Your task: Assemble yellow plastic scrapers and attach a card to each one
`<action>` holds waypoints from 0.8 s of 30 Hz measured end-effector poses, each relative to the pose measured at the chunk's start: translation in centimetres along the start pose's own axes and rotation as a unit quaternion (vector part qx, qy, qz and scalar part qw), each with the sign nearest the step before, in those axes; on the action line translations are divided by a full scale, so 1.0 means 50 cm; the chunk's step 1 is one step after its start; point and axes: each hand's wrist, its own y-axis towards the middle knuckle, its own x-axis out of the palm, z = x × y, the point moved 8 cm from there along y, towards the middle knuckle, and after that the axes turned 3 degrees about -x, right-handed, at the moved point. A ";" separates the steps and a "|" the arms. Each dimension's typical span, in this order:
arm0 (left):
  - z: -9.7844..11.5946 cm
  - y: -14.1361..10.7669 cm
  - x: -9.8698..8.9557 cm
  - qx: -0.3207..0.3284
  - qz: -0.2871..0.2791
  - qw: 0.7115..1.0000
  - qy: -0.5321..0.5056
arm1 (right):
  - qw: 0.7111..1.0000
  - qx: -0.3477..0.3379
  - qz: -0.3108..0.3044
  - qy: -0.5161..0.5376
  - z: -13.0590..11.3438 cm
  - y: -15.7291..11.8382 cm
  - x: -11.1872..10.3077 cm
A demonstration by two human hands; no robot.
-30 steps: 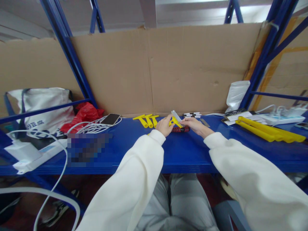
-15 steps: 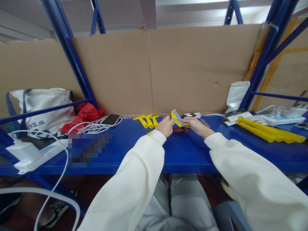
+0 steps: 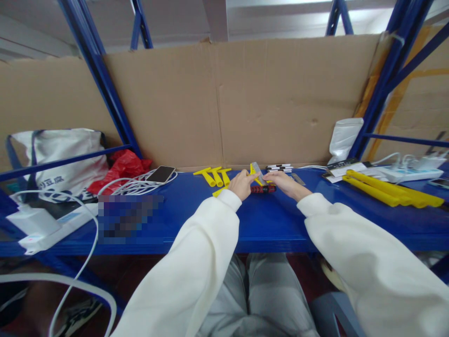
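Observation:
Pinched in my left hand point(image 3: 241, 184) is a yellow T-shaped scraper head point(image 3: 252, 169), its lower part hidden by the fingers. Against it lies a flat silvery blade point(image 3: 258, 173), tilted. From the other side my right hand point(image 3: 285, 182) has its thumb and fingers closed at the blade's right end; the exact contact is covered. A red and black screwdriver handle point(image 3: 264, 189) rests on the blue table just below both hands. To the left lie several more yellow T-shaped heads point(image 3: 217, 177), and one yellow piece point(image 3: 219, 191) shows beside my left wrist.
Small black-and-white packets point(image 3: 279, 168) and loose metal blades point(image 3: 298, 179) lie behind my right hand. Long yellow tubes point(image 3: 389, 189) are at the right. A phone point(image 3: 161, 174), white cables, a red plastic bag point(image 3: 122, 171) and a power strip point(image 3: 58, 229) occupy the left.
The blade and the yellow scraper head have tipped slightly lower between my hands. Both hands keep nearly the same place and hold.

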 end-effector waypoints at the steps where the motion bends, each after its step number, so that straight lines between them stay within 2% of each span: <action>1: 0.000 0.000 0.000 -0.001 0.000 1.000 0.001 | 1.000 0.000 0.000 -0.003 0.000 0.000 0.000; 11: 0.003 -0.003 -0.002 -0.009 -0.020 0.999 0.031 | 1.000 0.000 0.006 -0.012 -0.003 -0.004 0.002; 14: 0.001 -0.003 -0.002 -0.014 -0.022 1.000 0.017 | 0.999 -0.009 0.042 -0.018 0.001 0.005 -0.018; 16: -0.001 -0.001 -0.001 -0.016 -0.020 1.000 0.005 | 0.993 -0.017 0.091 -0.073 0.006 0.013 -0.050; 18: -0.004 0.000 0.000 -0.019 -0.022 1.000 0.000 | 0.972 -0.026 0.142 -0.183 0.008 0.017 -0.087; 20: -0.006 0.001 0.001 -0.023 -0.026 0.999 -0.002 | 0.938 -0.015 0.161 -0.306 0.014 0.019 -0.117; 24: -0.012 0.003 0.003 -0.032 -0.029 0.999 -0.011 | 0.880 0.049 0.155 -0.446 0.035 0.013 -0.151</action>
